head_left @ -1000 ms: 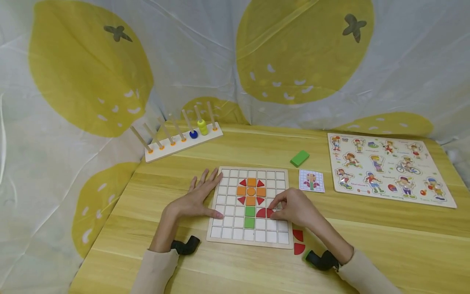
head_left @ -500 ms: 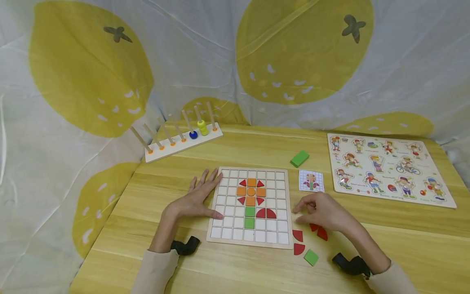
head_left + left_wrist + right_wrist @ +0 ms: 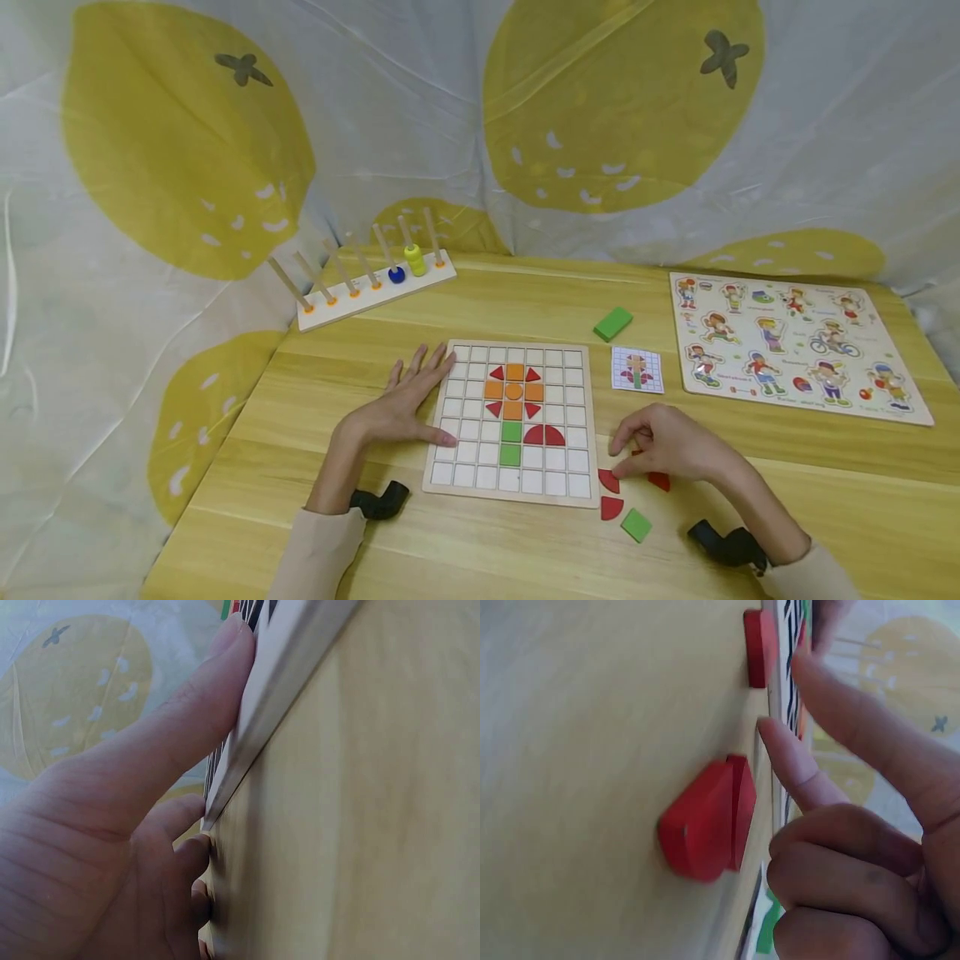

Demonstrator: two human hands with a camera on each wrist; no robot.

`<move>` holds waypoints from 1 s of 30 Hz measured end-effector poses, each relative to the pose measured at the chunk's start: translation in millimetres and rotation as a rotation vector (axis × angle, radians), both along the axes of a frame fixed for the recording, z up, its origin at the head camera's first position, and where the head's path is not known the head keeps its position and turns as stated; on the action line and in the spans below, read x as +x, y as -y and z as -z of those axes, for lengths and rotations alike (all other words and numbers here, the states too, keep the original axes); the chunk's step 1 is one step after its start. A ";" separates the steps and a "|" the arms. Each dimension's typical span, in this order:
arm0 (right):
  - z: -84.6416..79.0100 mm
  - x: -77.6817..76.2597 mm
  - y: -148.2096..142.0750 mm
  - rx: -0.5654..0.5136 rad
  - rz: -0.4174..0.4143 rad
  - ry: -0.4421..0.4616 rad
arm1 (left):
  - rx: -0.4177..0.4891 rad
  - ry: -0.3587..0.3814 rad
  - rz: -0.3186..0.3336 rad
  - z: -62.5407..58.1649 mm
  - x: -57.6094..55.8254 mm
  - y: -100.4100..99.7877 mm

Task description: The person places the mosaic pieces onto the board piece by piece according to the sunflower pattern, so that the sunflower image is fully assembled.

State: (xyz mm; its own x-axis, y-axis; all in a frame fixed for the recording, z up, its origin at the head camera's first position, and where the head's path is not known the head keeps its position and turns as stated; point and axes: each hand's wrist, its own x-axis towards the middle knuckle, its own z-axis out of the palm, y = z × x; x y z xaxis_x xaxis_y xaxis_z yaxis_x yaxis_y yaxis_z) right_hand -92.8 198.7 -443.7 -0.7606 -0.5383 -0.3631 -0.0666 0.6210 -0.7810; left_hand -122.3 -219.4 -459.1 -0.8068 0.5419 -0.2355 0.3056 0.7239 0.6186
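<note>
A square grid board point(image 3: 465, 477) lies on the table with orange, red and green pieces set in its cells. My left hand point(image 3: 397, 408) rests at its left edge, fingers spread, thumb on the board. Right of the stem's green squares point(image 3: 511, 443), two red quarter-circles point(image 3: 544, 435) sit side by side. My right hand point(image 3: 671, 442) is off the board's right side, holding nothing; thumb and index finger are apart near a loose red quarter-circle point(image 3: 609, 481). Another red quarter-circle point(image 3: 612, 508) lies just below. More red pieces point(image 3: 705, 821) lie under the hand, partly hidden in the head view.
A green square point(image 3: 636, 525) lies near the front, a green block point(image 3: 612, 324) farther back. Beside the board is a pattern card point(image 3: 637, 370). A sports picture puzzle point(image 3: 802, 350) occupies the back right. At the back left stands a peg rack point(image 3: 375, 292) with blue and yellow beads.
My right hand has let go of the red quarter-circle on the board, moved right off it, then come down slightly toward the loose red pieces. My left hand has stayed put.
</note>
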 end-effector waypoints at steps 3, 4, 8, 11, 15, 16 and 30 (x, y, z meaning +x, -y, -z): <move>0.8 1.7 2.0 -0.015 -0.031 0.024 | 0.000 0.002 0.003 -0.2 -0.2 -0.4; 1.0 2.1 2.5 -0.023 -0.039 0.036 | 0.001 0.003 0.004 -0.4 -0.1 -0.5; -0.4 1.0 -1.3 -0.036 -0.047 0.023 | 0.003 0.003 0.003 -1.2 0.0 -0.6; -1.9 -1.1 -6.9 -0.037 -0.038 0.007 | 0.003 0.006 0.002 -1.4 0.2 -1.3; -0.9 -1.8 -7.8 -0.012 -0.035 -0.013 | 0.001 0.006 0.004 -0.2 0.5 -1.6; -0.7 -1.7 -7.3 -0.001 -0.039 -0.028 | 0.002 0.005 0.005 0.3 0.5 -1.7; -14.0 -5.4 11.3 -0.033 -0.090 -0.172 | 0.004 0.012 -0.004 0.4 -0.6 -0.5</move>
State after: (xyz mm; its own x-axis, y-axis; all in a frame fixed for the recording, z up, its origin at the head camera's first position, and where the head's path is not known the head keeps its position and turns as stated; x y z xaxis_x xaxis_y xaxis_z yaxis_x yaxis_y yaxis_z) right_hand -98.2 187.3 -429.7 -0.7579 -0.6166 -0.2130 -0.2548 0.5804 -0.7734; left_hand -122.9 -218.8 -459.5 -0.8063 0.5392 -0.2431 0.2949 0.7228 0.6250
